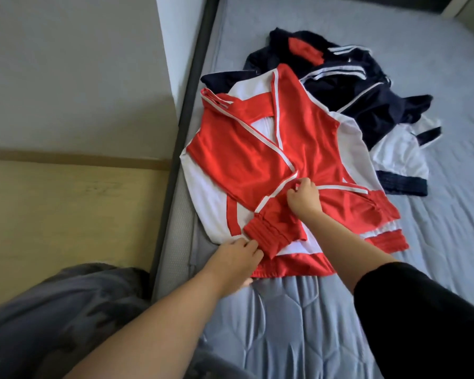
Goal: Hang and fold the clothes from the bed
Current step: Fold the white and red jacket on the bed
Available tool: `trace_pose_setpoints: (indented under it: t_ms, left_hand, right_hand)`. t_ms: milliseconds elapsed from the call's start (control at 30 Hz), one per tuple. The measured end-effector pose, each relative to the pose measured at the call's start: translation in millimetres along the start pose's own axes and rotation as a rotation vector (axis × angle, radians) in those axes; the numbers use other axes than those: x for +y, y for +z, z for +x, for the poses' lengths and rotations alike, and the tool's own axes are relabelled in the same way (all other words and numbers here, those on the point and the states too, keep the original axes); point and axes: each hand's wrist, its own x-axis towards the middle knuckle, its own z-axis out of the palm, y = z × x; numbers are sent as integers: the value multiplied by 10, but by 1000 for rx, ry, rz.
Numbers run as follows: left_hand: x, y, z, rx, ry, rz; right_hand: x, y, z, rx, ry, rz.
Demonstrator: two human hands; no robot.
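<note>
While the glossy red-and-white jacket (257, 149) lies flat on the quilted bed (298, 324), your right hand (304, 198) pinches its white-striped sleeve (275, 212); your left hand (234, 257) grips the ribbed cuff (263, 235).

The red and white jacket (260, 149) is smooth, glossy cloth with ribbed cuffs; the navy jacket (367, 105) looks matt. The bed (298, 310) has quilted blue-grey fabric.

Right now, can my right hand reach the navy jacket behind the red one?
Probably, with a stretch: nothing covers the navy jacket, but the right hand is pinching a sleeve of the red jacket and must let go.
</note>
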Motion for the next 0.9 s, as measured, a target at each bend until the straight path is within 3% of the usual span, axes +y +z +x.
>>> trace_pose_setpoints:
  t_ms: [67,100,233,333,367,500,600,667,767,833,900]
  left_hand:
    - [51,-67,31,26,-86,31]
    - [54,-85,67,-42,-109,-73]
    - [17,-65,107,-448,-166,-780]
    - [-179,-81,17,-585,-359,-1190]
    - [-264,-68,-3,-522,-451,-1218]
    - [-532,36,-18,3,-808,-1246]
    - [-470,21,117,133,-851,-1518]
    - [-370,5,244,112,-827,-1500]
    - [-349,-26,352,1,-830,-1353]
    - [-391,-90,340,-70,-818,-999]
    - [-418,-169,322,76,-798,-551]
  right_hand:
    - [58,-41,-115,-33,-17,7]
    - [100,-50,-178,-45,-39,-4]
    - [257,-52,-351,-76,-137,-54]
    - [287,-73,-380,-57,-152,-40]
    - [283,-78,-381,-39,-147,-24]
    - [247,-83,-411,-29,50,126]
    - [291,-95,-435,-104,213,274]
    - [328,-134,-480,-196,207,317]
    - [365,-259,-545,-402,151,90]
    - [379,-336,-552,-497,182,42]
    - [387,-370,-545,-524,237,68]
